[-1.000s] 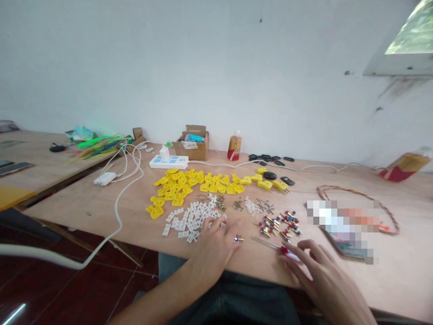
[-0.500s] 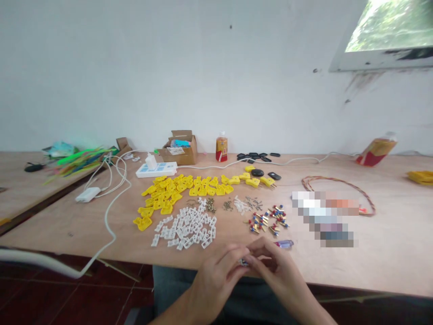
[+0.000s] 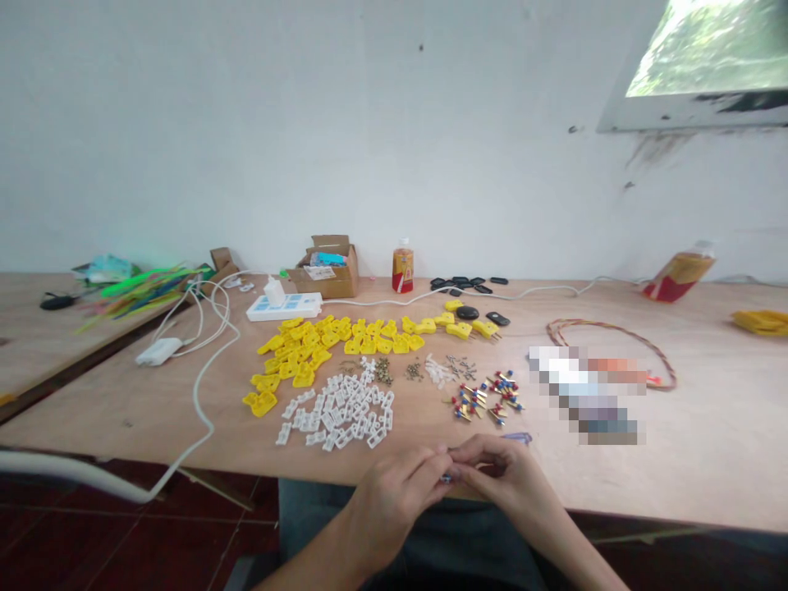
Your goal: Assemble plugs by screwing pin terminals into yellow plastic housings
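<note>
The left hand (image 3: 394,501) and the right hand (image 3: 508,480) meet at the near edge of the table (image 3: 707,460), fingers curled, and both pinch with the fingertips one small part (image 3: 446,476). It shows a bit of blue and is too small to tell more. Just behind the right hand lies a tool with a clear purple handle (image 3: 518,437), partly hidden by the knuckles. Further from the hands lie a heap of white plastic pieces (image 3: 341,408), a group of red and blue terminals (image 3: 486,396), small screws (image 3: 382,372) and a wide spread of yellow shells (image 3: 326,343). Behind them stand a white power strip (image 3: 284,306), an open cardboard box (image 3: 329,269) and a small bottle (image 3: 402,267). A loop of braided wire (image 3: 616,332) lies to the right and a white cable (image 3: 200,394) runs over the left edge. The table is light plywood, a second table (image 3: 37,353) stands to the left, and behind is a white wall (image 3: 308,123) with a window (image 3: 707,49) at the upper right.
</note>
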`<move>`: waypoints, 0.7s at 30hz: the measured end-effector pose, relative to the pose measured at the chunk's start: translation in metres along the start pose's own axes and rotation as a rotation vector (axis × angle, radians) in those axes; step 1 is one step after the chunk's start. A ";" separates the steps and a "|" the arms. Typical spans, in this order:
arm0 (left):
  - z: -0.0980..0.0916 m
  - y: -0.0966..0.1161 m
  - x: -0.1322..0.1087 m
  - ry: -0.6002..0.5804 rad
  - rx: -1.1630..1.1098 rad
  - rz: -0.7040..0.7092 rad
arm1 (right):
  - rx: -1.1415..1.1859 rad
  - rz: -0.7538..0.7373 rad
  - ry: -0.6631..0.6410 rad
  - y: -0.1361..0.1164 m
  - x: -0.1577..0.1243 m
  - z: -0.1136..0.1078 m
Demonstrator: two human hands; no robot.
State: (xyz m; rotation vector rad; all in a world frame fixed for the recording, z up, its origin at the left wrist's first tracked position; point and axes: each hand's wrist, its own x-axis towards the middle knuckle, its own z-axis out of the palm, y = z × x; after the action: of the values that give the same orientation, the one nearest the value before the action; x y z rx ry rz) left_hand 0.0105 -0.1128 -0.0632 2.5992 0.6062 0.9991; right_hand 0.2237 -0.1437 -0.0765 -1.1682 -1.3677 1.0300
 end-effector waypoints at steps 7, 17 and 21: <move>0.005 -0.005 0.009 0.061 -0.182 -0.202 | -0.087 -0.050 0.068 0.011 -0.004 0.004; 0.002 -0.001 0.014 0.039 -0.279 -0.295 | -0.001 0.010 -0.007 0.004 -0.004 -0.003; 0.002 -0.001 0.010 0.052 -0.230 -0.288 | -0.181 -0.055 -0.077 -0.009 -0.005 0.002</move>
State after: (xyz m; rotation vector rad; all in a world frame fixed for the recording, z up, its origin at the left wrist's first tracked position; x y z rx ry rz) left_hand 0.0187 -0.1070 -0.0594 2.2169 0.8003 0.9797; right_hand 0.2210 -0.1498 -0.0687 -1.2256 -1.5713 0.9351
